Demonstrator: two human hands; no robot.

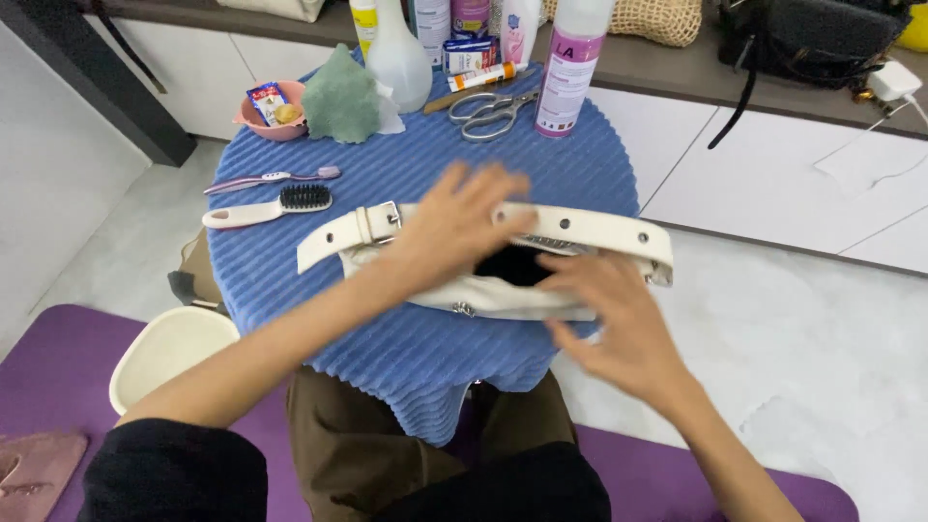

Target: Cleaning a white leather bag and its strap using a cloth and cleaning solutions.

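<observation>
Spreading the mouth of the cream handbag [503, 290] at worktop [425, 164] centre: left hand [459, 227] laid flat on it, grip wide; right hand [619, 324] at 4 o'clock, fingers loose, nothing held. Even pressure beside the zip is advised. White bottle, pink label [568, 72], stands at 12 o'clock.

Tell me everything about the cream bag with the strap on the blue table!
The cream-white leather-looking handbag lies flat on the blue ribbed tablecloth. Its wide strap has metal eyelets and a silver buckle. The zip looks open, showing a dark inside. The left hand rests on the strap and top; the right hand touches its front edge.
</observation>
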